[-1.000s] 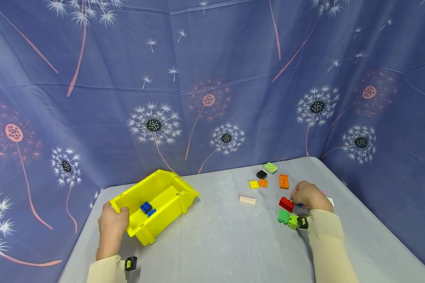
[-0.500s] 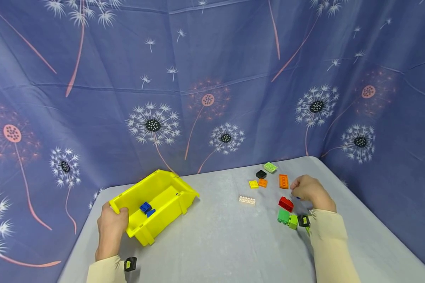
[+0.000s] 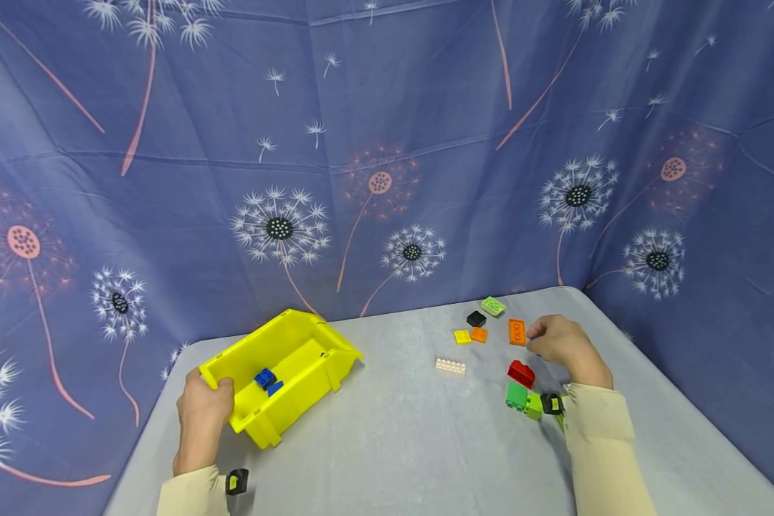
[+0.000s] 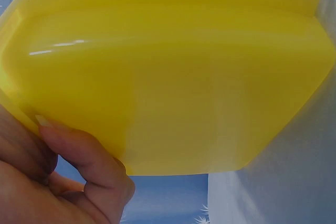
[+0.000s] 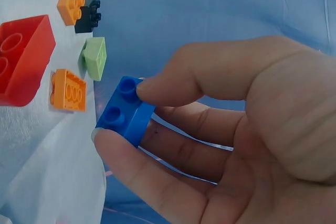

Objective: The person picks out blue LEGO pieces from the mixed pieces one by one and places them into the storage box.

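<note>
At the left of the head view, my left hand (image 3: 203, 416) grips the near-left rim of a yellow bin (image 3: 297, 401), tilting it. Two blue bricks (image 3: 265, 378) show inside. In the left wrist view the thumb and fingers clasp the bin's edge, and its yellow wall (image 4: 184, 93) fills most of the picture. On the right, my right hand (image 3: 567, 347) pinches a blue toy building brick (image 5: 126, 111) between thumb and fingers, its two studs showing in the right wrist view. Close by are a red brick (image 3: 521, 373) and an orange brick (image 3: 517, 332).
Green bricks (image 3: 517, 395) lie by the right wrist. Farther back are a light green brick (image 3: 493, 306), a black brick (image 3: 476, 318), a yellow brick (image 3: 462, 336) and a small orange brick (image 3: 479, 334). A white brick (image 3: 450, 365) lies nearer the middle. Patterned cloth (image 3: 387, 143) walls the table's back.
My right hand has risen away from beside the red brick toward the orange brick, taking the blue brick along. The left hand and bin look unmoved.
</note>
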Tool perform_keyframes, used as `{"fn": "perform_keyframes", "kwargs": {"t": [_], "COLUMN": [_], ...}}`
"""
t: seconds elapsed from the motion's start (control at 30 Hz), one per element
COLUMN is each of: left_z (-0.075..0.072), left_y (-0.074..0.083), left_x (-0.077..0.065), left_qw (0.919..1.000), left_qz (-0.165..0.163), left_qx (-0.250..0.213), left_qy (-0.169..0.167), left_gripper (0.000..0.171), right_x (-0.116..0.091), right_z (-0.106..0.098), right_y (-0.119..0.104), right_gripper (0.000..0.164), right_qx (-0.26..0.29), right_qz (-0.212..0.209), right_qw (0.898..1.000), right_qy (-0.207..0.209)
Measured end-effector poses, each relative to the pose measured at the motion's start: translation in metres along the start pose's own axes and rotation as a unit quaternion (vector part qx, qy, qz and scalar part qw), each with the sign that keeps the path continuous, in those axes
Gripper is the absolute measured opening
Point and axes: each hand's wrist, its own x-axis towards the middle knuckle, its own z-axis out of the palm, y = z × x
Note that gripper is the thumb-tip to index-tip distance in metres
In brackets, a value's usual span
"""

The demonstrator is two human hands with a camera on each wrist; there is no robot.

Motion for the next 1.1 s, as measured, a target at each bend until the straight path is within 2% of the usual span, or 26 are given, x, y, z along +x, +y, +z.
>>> {"fn": "perform_keyframes", "kwargs": {"t": [0.47,0.67,1.1], "left_z": [0.000,-0.001,0.000], "left_y": [0.000,0.000,0.001], "left_x": [0.000,0.001,-0.001], "left_qw": [1.0000,1.0000,1.0000], "left_qz": [0.001,0.007,0.003], "left_qx": [0.001,0.000,0.001], "left_qy": [0.001,0.002,0.005], "left_gripper": [0.067,0.067,0.066], "right_x": [0.004,0.006,0.008], "right_z": [0.006,0.011,0.020], "right_y": [-0.011,-0.018,-0.032], "right_gripper": [0.018,0.017,0.018], "right_qx": [-0.017,-0.023,-0.017], "right_qz": [-0.049,-0.075,-0.076], "right_qw": [0.998,0.995,0.994], "right_qy": [0.036,0.066,0.070]}}
